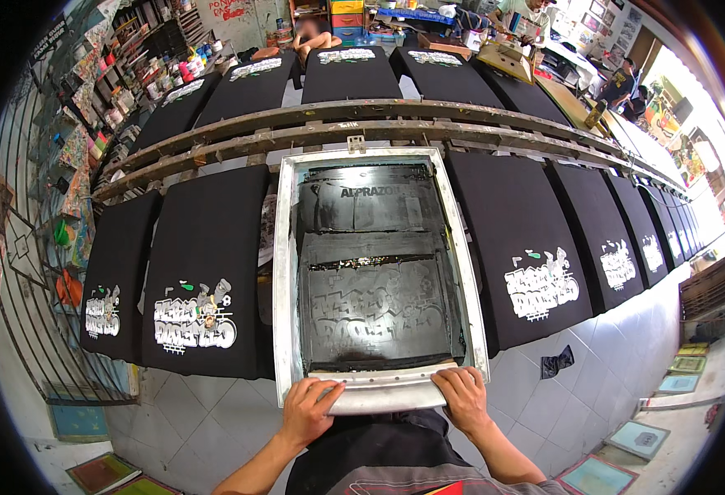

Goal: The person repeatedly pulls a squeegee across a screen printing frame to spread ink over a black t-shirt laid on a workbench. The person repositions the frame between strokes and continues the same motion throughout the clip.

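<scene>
A screen-printing frame (285, 272) with pale metal sides lies in front of me. Dark ink is smeared over its mesh (379, 301), where faint lettering shows. A silver squeegee (387, 398) with a tan blade edge and a row of dots lies across the frame's near end. Closed round its left end is my left hand (309, 410), thumb on top. My right hand (465, 398) grips the other end, its fingers curled over the bar. Palms and undersides are hidden. The black fabric panel beneath the frame is mostly covered.
Black fabric panels with white prints flank the frame on the left (205, 272) and right (527, 247). Wooden rails (329, 132) run behind it, with another panel row (350, 78) beyond. A dark cloth (556, 361) lies on the tiled floor. People are in the background.
</scene>
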Demonstrator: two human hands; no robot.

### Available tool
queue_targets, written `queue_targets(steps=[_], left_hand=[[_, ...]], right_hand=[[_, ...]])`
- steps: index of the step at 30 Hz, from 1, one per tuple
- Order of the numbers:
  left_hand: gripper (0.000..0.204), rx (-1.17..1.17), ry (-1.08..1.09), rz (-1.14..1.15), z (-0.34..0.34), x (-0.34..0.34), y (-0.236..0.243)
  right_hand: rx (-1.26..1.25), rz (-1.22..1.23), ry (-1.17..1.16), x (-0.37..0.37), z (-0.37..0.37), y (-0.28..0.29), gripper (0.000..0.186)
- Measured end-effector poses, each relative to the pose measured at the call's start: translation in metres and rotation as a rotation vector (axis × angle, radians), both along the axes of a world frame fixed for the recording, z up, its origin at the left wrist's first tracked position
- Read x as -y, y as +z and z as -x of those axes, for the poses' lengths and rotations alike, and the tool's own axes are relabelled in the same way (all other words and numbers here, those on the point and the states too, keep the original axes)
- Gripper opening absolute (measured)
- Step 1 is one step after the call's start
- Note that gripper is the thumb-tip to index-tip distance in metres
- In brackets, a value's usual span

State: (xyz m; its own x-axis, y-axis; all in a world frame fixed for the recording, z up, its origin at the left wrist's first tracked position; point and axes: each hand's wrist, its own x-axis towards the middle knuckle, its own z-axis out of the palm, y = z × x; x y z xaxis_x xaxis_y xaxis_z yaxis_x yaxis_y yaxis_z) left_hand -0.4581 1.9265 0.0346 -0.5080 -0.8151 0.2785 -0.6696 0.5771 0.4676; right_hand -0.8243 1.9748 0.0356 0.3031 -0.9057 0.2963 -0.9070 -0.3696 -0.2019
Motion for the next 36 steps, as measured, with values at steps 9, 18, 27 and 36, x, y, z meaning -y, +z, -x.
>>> queue_targets(steps=[9, 18, 27, 36], left_hand=[[0.053, 0.011, 0.136, 0.055, 0.015, 0.001, -0.028], [0.052, -0.059, 0.167, 0.234, 0.029, 0.129, -0.06], [0.033, 0.202, 0.08, -0.382, 0.037, 0.333, 0.028], [0.053, 0.099, -0.035, -0.171, -0.003, 0.137, 0.041]], right_hand=[[0.115, 0.056, -0.092, 0.013, 0.0, -0.034, 0.023], [0.147, 0.163, 0.008, 0.147, 0.016, -0.061, 0.042], [0.0, -0.336, 0.167, 0.354, 0.059, 0.02, 0.033], [-0.065, -0.21, 0.157, 0.142, 0.029, 0.038, 0.056]])
